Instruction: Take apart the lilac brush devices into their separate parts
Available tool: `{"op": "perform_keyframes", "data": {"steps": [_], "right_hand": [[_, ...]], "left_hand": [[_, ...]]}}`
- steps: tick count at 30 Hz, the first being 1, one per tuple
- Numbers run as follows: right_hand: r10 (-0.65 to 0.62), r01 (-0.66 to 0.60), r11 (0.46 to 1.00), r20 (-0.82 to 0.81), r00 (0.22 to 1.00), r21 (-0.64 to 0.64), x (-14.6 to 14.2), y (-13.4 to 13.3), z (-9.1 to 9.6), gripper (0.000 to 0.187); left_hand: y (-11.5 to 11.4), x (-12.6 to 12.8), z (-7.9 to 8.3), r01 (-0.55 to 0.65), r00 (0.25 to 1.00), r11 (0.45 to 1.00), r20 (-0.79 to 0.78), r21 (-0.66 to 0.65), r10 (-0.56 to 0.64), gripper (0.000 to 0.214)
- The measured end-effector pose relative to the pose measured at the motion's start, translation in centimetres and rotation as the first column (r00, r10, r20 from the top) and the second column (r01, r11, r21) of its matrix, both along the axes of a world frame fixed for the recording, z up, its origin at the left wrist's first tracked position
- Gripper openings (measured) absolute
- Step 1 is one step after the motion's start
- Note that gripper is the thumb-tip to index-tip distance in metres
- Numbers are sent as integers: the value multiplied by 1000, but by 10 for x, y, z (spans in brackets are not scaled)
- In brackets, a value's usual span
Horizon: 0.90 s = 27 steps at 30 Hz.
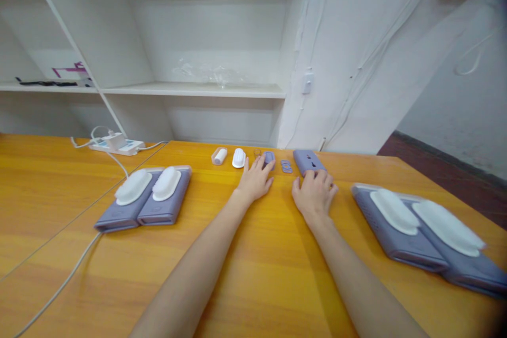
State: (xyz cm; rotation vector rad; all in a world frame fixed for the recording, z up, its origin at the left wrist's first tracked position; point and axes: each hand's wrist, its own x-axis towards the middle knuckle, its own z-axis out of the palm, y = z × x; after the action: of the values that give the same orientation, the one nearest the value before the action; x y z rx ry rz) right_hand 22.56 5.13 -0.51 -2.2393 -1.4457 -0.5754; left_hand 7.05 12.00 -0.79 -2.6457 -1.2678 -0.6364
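My left hand (255, 180) lies palm down near the back of the wooden table, its fingers spread. Its fingertips reach a small purple frame-like part (269, 157), partly covered by them. To the right, my right hand (316, 191) rests with loosely bent fingers at the front edge of a purple box-shaped housing (308, 160) with dark slots. Whether those fingertips touch the housing, I cannot tell. Between the hands sits a flat purple piece with ring-shaped openings (286, 166). A white ribbed oval part (238, 158) and a white cylinder (221, 156) in a clear holder lie left of my left hand.
Two purple housings topped with white oval parts (166, 184) lie at the left, and two similar housings (396, 211) at the right. A power strip (116, 144) with white cables stands at the back left. White shelving (194, 90) and a wall border the table.
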Motion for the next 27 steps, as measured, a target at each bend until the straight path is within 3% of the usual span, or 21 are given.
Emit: {"op": "perform_keyframes", "data": {"steps": [12,16,20,23,27], "right_hand": [[141,-142,979,-18,990,-147,4,7,-4,37],[122,-123,987,-18,992,-106,4,5,-4,36],[108,-107,994,22,994,-35,5,-3,-1,32],[199,-198,980,83,976,-26,2,-11,2,31],[368,-356,927,107,924,-115,-7,-26,6,28]], "left_hand": [[2,-1,1,-2,999,1000,-46,-28,1,55],[-5,-7,1,-42,998,999,-40,30,43,60],[-22,-24,4,-70,996,993,-53,97,75,59],[-38,-44,10,-76,993,990,-76,122,86,52],[-59,-75,18,-97,985,990,-131,101,110,36]]}}
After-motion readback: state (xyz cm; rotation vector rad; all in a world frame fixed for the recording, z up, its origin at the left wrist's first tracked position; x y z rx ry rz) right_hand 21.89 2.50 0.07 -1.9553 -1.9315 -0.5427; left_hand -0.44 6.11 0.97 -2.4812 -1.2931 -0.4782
